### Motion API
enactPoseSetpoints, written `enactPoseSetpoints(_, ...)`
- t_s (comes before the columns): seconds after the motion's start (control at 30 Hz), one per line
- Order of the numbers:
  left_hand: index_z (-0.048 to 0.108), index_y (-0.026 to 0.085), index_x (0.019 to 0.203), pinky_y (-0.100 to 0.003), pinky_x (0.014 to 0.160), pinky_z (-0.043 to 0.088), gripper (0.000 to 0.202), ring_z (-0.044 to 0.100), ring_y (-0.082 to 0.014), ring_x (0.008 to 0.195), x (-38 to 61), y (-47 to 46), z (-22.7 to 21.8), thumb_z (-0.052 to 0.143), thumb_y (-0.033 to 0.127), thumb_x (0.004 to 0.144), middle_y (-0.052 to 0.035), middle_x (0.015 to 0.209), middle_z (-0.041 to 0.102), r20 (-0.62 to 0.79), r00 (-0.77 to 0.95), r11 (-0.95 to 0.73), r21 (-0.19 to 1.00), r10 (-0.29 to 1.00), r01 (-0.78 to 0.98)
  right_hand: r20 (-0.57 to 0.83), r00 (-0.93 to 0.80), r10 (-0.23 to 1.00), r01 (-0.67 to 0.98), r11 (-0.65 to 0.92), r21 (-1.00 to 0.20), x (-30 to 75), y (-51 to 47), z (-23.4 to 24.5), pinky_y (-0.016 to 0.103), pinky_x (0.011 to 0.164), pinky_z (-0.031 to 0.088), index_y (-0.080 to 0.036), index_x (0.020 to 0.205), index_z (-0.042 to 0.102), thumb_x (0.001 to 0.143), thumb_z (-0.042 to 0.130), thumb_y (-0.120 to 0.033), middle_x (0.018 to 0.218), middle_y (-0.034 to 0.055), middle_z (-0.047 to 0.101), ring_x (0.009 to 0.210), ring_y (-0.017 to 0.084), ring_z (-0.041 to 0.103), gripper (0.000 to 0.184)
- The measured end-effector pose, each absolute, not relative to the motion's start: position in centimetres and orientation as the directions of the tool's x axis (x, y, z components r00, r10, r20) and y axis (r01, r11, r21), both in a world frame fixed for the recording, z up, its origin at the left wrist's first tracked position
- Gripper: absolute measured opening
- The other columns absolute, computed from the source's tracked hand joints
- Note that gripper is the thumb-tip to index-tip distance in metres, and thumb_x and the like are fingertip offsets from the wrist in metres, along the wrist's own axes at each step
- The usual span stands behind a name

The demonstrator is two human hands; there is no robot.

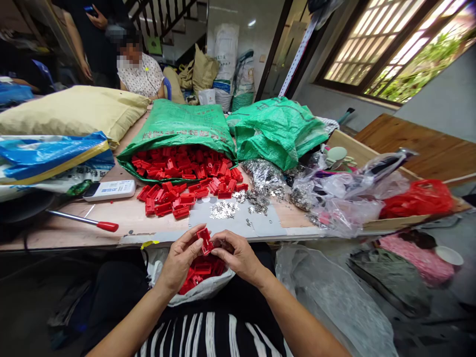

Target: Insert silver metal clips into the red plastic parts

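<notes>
My left hand [181,258] pinches a small red plastic part [205,239] between thumb and fingers, just below the table's front edge. My right hand [238,254] is closed beside it, its fingertips touching the same red part. Under both hands, on my lap, a white bag [208,290] holds several more red parts. On the table lies a heap of loose red parts [186,191] spilling from an open green sack [178,126]. A small pile of shiny metal bits [223,209] sits on a grey sheet near the edge.
A second green sack [277,129], clear plastic bags [345,191], a red bag [418,198], a white remote [110,190] and a red-handled tool [87,221] lie on the table. A yellow sack [74,109] is at left. Another person [139,69] sits at the far end.
</notes>
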State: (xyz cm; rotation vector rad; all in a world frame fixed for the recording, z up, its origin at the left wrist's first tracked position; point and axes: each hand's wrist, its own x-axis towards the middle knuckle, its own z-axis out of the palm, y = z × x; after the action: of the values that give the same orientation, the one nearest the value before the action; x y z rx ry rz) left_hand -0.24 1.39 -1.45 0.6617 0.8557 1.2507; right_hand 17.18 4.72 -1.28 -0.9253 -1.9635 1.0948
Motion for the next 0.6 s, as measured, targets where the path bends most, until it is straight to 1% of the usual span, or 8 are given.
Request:
enactPoseSetpoints(0.07, 0.062, 0.022, 0.121, -0.029, 0.079, 0.052, 0.044, 0.065, -0.0167, 0.086, -0.1, 1.3, -1.3, 0.069, 0.029, 0.077, -0.0049, 0.098, 0.071, -0.189, 0.103, 0.215, 0.819, 0.977, -0.533, 0.154, -0.475, 0.866, 0.225, 0.289, -0.931, 17.3, 4.7, -1.2, 0.022, 0.062, 0.042, -0.02, 0.1, 0.059, 0.084, 0.064, -0.024, 0.076, -0.0023, 0.058, 0.065, 0.01, 0.052, 0.016)
enactPoseSetpoints(0.13, 0.062, 0.022, 0.119, -0.028, 0.08, 0.052, 0.042, 0.064, -0.0163, 0.085, 0.0, 1.4, -1.4, 0.069, 0.029, 0.078, -0.0046, 0.098, 0.07, -0.179, 0.109, 0.21, 0.834, 0.978, -0.511, 0.118, -0.46, 0.88, 0.23, 0.246, -0.942, 17.5, 4.9, -1.2, 0.022, 0.06, 0.041, -0.019, 0.103, 0.057, 0.086, 0.062, -0.028, 0.075, -0.0032, 0.056, 0.062, 0.01, 0.049, 0.019)
enactPoseSetpoints(0.2, 0.062, 0.022, 0.116, -0.027, 0.079, 0.052, 0.041, 0.064, -0.015, 0.084, -0.2, 1.7, -1.7, 0.07, 0.028, 0.076, -0.0032, 0.096, 0.069, -0.141, 0.103, 0.173, 0.877, 0.985, -0.449, 0.121, -0.449, 0.886, 0.273, 0.265, -0.925, 17.6, 5.3, -1.2, 0.023, 0.064, 0.042, -0.02, 0.109, 0.055, 0.089, 0.056, -0.03, 0.083, -0.0012, 0.058, 0.066, 0.01, 0.05, 0.022)
enactPoseSetpoints(0.27, 0.06, 0.023, 0.113, -0.027, 0.078, 0.052, 0.042, 0.063, -0.0148, 0.085, -0.5, 2.5, -2.1, 0.072, 0.026, 0.074, -0.0022, 0.097, 0.067, -0.078, 0.085, 0.103, 0.932, 0.993, -0.348, 0.15, -0.443, 0.884, 0.335, 0.318, -0.887, 17.8, 5.8, -1.3, 0.026, 0.073, 0.044, -0.02, 0.113, 0.056, 0.093, 0.049, -0.027, 0.095, 0.0028, 0.058, 0.077, 0.012, 0.053, 0.023)
enactPoseSetpoints(0.37, 0.059, 0.023, 0.115, -0.031, 0.082, 0.052, 0.041, 0.061, -0.0171, 0.091, -1.2, 4.0, -2.6, 0.07, 0.026, 0.075, -0.0038, 0.104, 0.063, 0.055, 0.058, -0.049, 0.994, 0.997, -0.093, 0.181, -0.446, 0.876, 0.433, 0.389, -0.813, 17.7, 6.6, -1.5, 0.03, 0.083, 0.043, -0.019, 0.115, 0.059, 0.094, 0.045, -0.02, 0.099, 0.0061, 0.056, 0.09, 0.016, 0.054, 0.025)
enactPoseSetpoints(0.43, 0.061, 0.023, 0.113, -0.035, 0.088, 0.049, 0.036, 0.059, -0.019, 0.096, -1.7, 5.0, -2.8, 0.066, 0.024, 0.077, -0.0052, 0.107, 0.062, 0.18, 0.067, -0.188, 0.972, 0.981, 0.14, 0.175, -0.443, 0.879, 0.493, 0.402, -0.772, 17.6, 7.0, -1.7, 0.03, 0.083, 0.044, -0.019, 0.115, 0.061, 0.092, 0.047, -0.018, 0.094, 0.0059, 0.056, 0.09, 0.017, 0.054, 0.027)
enactPoseSetpoints(0.5, 0.064, 0.023, 0.11, -0.037, 0.091, 0.046, 0.032, 0.058, -0.0201, 0.098, -2.0, 5.8, -2.8, 0.063, 0.02, 0.078, -0.0056, 0.105, 0.063, 0.276, 0.123, -0.301, 0.898, 0.953, 0.321, 0.166, -0.436, 0.884, 0.534, 0.403, -0.744, 17.5, 7.4, -1.8, 0.03, 0.08, 0.044, -0.019, 0.115, 0.061, 0.089, 0.051, -0.016, 0.09, 0.005, 0.059, 0.085, 0.017, 0.056, 0.028)
enactPoseSetpoints(0.6, 0.064, 0.023, 0.11, -0.037, 0.09, 0.046, 0.031, 0.059, -0.0205, 0.097, -2.0, 6.6, -2.9, 0.06, 0.017, 0.079, -0.0057, 0.101, 0.063, 0.298, 0.224, -0.368, 0.826, 0.928, 0.427, 0.158, -0.426, 0.891, 0.571, 0.4, -0.717, 17.4, 7.7, -1.8, 0.028, 0.077, 0.045, -0.019, 0.11, 0.061, 0.087, 0.055, -0.015, 0.087, 0.0032, 0.065, 0.08, 0.016, 0.059, 0.025)
